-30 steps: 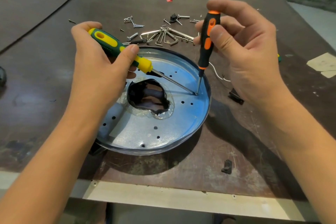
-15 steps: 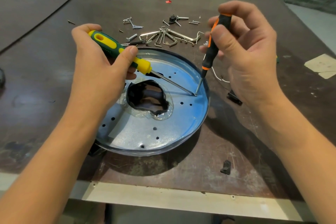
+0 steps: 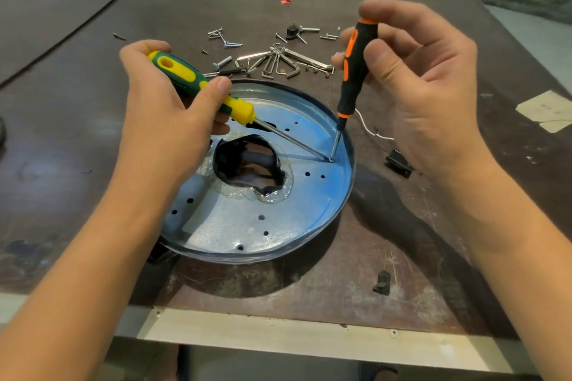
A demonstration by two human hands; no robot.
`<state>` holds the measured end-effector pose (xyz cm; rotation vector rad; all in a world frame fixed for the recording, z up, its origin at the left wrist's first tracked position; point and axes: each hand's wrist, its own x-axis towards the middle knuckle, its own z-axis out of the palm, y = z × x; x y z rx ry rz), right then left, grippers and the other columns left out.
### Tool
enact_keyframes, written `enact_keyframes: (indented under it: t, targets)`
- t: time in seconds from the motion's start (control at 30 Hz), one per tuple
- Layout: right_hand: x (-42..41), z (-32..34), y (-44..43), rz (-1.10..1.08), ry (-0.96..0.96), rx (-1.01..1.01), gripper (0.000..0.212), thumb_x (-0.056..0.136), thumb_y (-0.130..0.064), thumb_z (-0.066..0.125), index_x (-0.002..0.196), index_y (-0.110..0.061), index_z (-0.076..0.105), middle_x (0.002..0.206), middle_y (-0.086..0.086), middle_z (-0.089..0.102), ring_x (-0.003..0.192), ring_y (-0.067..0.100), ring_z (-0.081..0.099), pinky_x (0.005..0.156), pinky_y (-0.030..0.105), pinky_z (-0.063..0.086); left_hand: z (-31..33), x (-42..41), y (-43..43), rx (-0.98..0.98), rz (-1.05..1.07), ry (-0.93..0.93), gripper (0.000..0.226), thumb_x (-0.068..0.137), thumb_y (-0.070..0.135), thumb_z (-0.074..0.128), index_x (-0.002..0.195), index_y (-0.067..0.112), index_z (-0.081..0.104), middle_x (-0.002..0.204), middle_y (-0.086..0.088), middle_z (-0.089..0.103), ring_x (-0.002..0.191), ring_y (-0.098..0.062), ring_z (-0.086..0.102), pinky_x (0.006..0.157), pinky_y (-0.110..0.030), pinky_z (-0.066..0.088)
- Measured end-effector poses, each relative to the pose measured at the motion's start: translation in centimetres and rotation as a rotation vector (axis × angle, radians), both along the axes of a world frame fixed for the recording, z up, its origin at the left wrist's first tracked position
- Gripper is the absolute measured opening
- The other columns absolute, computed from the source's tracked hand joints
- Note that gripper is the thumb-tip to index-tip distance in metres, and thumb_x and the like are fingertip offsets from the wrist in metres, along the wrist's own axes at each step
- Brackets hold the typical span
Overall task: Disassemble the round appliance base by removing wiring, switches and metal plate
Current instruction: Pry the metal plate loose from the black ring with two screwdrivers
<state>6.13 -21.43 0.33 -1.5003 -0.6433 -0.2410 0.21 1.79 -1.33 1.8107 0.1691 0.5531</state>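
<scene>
A round metal plate (image 3: 278, 226) with a bluish sheen lies on the table, with a ragged dark hole at its middle ringed by clear film. My left hand (image 3: 167, 130) grips a yellow and green screwdriver (image 3: 198, 85), its shaft slanting down to the right. My right hand (image 3: 424, 86) holds a slim black and orange screwdriver (image 3: 356, 68) almost upright. Both tips meet at one spot (image 3: 331, 160) near the plate's right rim.
Loose screws, bolts and hex keys (image 3: 278, 62) are strewn behind the plate. A white wire (image 3: 368, 130) and a black switch part (image 3: 399, 161) lie right of it. Another black piece (image 3: 382, 283) sits near the table's front edge (image 3: 309, 334). Paper scraps (image 3: 548, 110) lie far right.
My right hand has shifted slightly right, tilting the black and orange screwdriver so its top leans right. Both tips stay on the same spot. The left hand has hardly moved.
</scene>
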Motion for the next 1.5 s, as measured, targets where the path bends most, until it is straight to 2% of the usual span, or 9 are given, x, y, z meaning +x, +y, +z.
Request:
enact_keyframes:
  t: [0.1,0.27,0.6,0.77,0.97,1.03,1.17,1.3,1.5]
  targets:
    - [-0.2,-0.1,-0.1,0.046,0.069,0.030,0.029,0.104,0.001,0.048,0.132,-0.002,0.053,0.112,0.019,0.065,0.105,0.038,0.066,0.098,0.055,0.055,0.0,0.1,0.0,-0.002,0.003,-0.002,0.046,0.097,0.021,0.066,0.123,0.020,0.028,0.102,-0.006,0.055,0.069,-0.014,0.073,0.064,-0.025,0.061]
    - [-0.5,-0.2,0.7,-0.042,-0.004,-0.041,0.037,0.093,-0.001,0.071,0.123,-0.009,0.052,0.109,0.015,0.052,0.091,0.033,0.066,0.082,0.046,0.063,0.0,0.0,-0.1,0.011,0.003,0.000,0.046,0.097,0.021,0.066,0.123,0.019,0.028,0.103,-0.008,0.057,0.070,-0.017,0.073,0.066,-0.030,0.062]
    - [0.3,0.0,-0.2,-0.003,0.016,-0.045,0.032,0.096,0.007,0.051,0.126,-0.004,0.053,0.110,0.019,0.054,0.107,0.039,0.072,0.098,0.050,0.055,0.1,0.0,-0.1,0.002,-0.006,-0.001,0.045,0.097,0.019,0.066,0.122,0.019,0.028,0.099,-0.004,0.055,0.072,-0.022,0.073,0.067,-0.033,0.063]
    - [0.0,0.5,0.3,-0.111,-0.100,-0.050,0.021,0.094,-0.009,0.071,0.112,-0.014,0.063,0.095,-0.006,0.064,0.087,0.013,0.061,0.085,0.040,0.052,0.1,0.0,-0.1,0.001,-0.007,-0.011,0.045,0.097,0.020,0.066,0.123,0.019,0.028,0.108,-0.013,0.057,0.071,-0.018,0.073,0.066,-0.029,0.062]
    - [0.2,0.0,-0.2,-0.023,-0.116,-0.018,0.032,0.099,0.007,0.054,0.130,-0.001,0.054,0.115,0.019,0.065,0.104,0.043,0.069,0.096,0.054,0.056,-0.2,0.2,0.1,0.014,-0.010,-0.032,0.044,0.097,0.018,0.065,0.122,0.019,0.028,0.094,0.001,0.056,0.065,-0.014,0.071,0.064,-0.026,0.061]
    - [-0.1,0.1,0.1,-0.009,-0.117,-0.002,0.024,0.100,0.002,0.055,0.123,-0.003,0.058,0.111,0.015,0.065,0.104,0.037,0.067,0.096,0.055,0.054,-0.3,0.2,0.1,0.022,-0.009,-0.039,0.044,0.097,0.018,0.065,0.121,0.018,0.028,0.092,0.002,0.054,0.064,-0.013,0.071,0.064,-0.026,0.061]
    - [-0.1,0.5,0.3,-0.121,-0.186,-0.039,0.019,0.094,-0.005,0.070,0.108,-0.013,0.060,0.094,0.000,0.063,0.088,0.013,0.060,0.083,0.033,0.051,-0.5,0.3,0.2,0.020,-0.014,-0.049,0.044,0.097,0.018,0.065,0.122,0.018,0.028,0.093,0.004,0.055,0.066,-0.013,0.071,0.065,-0.027,0.061]
    - [0.1,-0.1,-0.2,-0.089,-0.129,0.016,0.025,0.101,0.007,0.049,0.125,0.002,0.055,0.113,0.018,0.064,0.104,0.047,0.065,0.094,0.048,0.056,-0.5,0.4,0.2,0.015,-0.021,-0.052,0.045,0.096,0.019,0.065,0.122,0.018,0.028,0.094,-0.001,0.056,0.066,-0.013,0.071,0.066,-0.028,0.061]
    - [-0.1,0.5,0.4,-0.150,-0.179,-0.040,0.023,0.094,-0.006,0.070,0.115,-0.011,0.062,0.096,0.001,0.065,0.088,0.012,0.061,0.081,0.034,0.052,-0.3,0.1,0.1,0.004,-0.013,-0.029,0.045,0.097,0.019,0.065,0.123,0.019,0.029,0.096,0.002,0.059,0.069,-0.015,0.073,0.066,-0.027,0.061]
